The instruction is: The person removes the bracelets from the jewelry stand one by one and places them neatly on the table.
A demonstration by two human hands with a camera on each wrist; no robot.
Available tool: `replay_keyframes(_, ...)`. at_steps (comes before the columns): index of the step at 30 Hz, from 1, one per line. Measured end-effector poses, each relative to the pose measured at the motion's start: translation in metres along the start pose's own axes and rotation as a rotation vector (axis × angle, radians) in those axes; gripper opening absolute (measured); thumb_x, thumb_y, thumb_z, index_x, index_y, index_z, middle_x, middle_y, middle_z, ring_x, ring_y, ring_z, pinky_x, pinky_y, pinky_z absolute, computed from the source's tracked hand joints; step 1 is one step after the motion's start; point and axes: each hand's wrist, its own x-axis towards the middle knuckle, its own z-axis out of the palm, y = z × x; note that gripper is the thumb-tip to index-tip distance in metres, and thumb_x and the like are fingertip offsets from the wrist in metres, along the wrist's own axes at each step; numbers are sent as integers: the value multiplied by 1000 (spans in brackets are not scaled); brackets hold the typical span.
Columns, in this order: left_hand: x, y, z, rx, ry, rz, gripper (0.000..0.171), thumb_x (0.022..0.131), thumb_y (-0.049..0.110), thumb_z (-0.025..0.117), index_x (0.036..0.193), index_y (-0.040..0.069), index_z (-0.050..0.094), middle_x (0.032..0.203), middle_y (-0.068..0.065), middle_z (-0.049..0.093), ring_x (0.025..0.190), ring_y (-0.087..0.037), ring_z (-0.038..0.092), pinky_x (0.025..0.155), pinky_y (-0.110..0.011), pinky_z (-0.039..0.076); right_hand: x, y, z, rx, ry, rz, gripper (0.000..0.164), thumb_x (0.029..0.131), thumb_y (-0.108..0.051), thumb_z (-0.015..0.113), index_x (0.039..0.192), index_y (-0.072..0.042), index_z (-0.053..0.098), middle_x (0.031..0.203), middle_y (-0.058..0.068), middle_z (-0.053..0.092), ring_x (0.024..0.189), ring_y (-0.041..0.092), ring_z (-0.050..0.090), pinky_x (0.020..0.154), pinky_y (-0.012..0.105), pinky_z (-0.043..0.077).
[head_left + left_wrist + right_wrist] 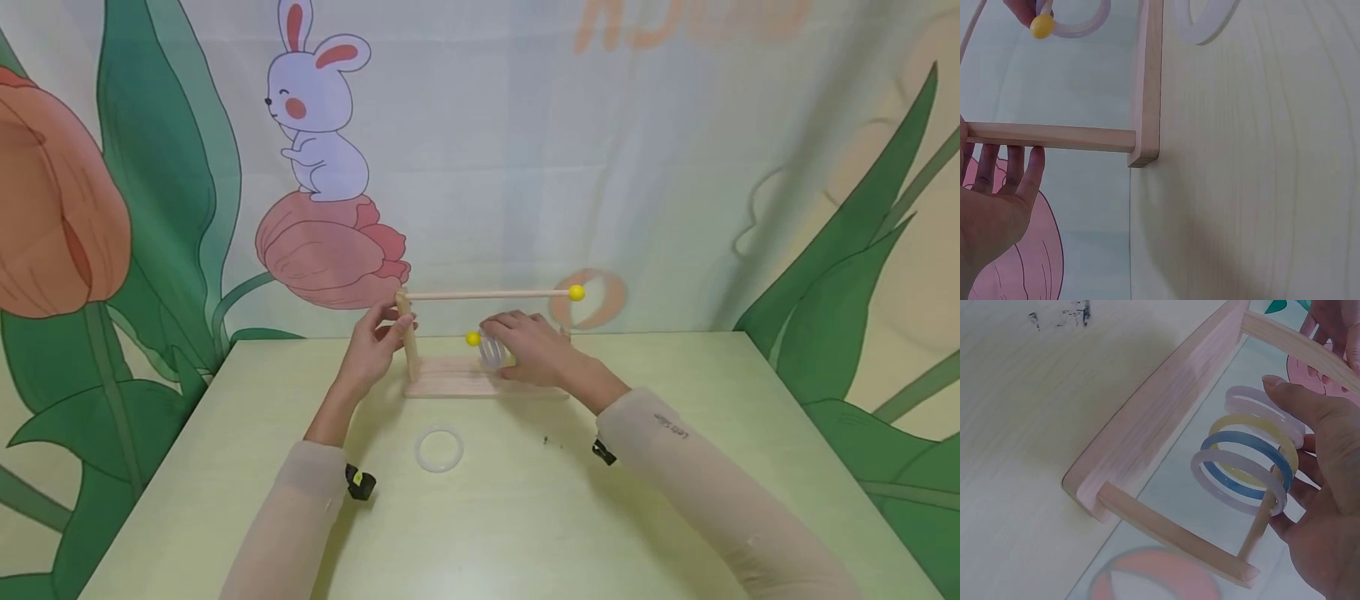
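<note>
A wooden bangle stand [450,388] stands toward the back of the table, with an upper rod [487,295] and a lower rod, each tipped by a yellow ball. My left hand [371,348] holds its left upright [1054,135], fingers on one side and thumb on the other. At the lower rod's yellow ball [473,338], my right hand [534,346] grips translucent bangles from above. The right wrist view shows several hanging on that rod: pale lilac ones [1210,481], a yellow bangle [1216,425] and a blue bangle [1229,436]. My palm partly hides the rod.
One whitish bangle [419,451] lies flat on the table in front of the stand. Small dark marks [546,440] show on the tabletop to its right. Behind the table hangs a printed cloth [480,167] with a rabbit and tulips.
</note>
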Motion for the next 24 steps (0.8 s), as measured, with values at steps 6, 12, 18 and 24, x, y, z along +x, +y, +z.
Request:
replay_keyframes(6,-1,0,-1,2,-1,12,42,109,31,62,145,10,55,124,-18,59,121,-42,66,101,-49,58,6,-4,1,-14,-10,-3,80,90,-31,88,157,-12,48,158,9,52,147,34,44,113,59,45)
replay_keyframes(12,-2,-1,-1,-8,-8,9,41,109,28,62,145,9,55,125,-21,58,123,-43,65,103,-52,57,9,-6,0,-42,-40,-29,81,90,-32,88,157,-11,47,158,8,52,148,33,44,114,58,44)
replay_keyframes(18,-2,-1,0,-15,-7,5,41,109,28,62,145,8,55,126,-24,57,123,-42,65,104,-53,56,11,-7,1,-77,-26,-48,75,91,-30,88,154,-11,51,154,7,56,145,32,47,113,56,45)
replay_keyframes(24,-1,0,1,-8,-4,12,42,109,29,62,145,9,55,126,-22,58,123,-41,65,103,-52,57,12,-9,2,-104,-16,-60,76,92,-29,87,156,-12,49,153,7,57,143,32,48,113,55,46)
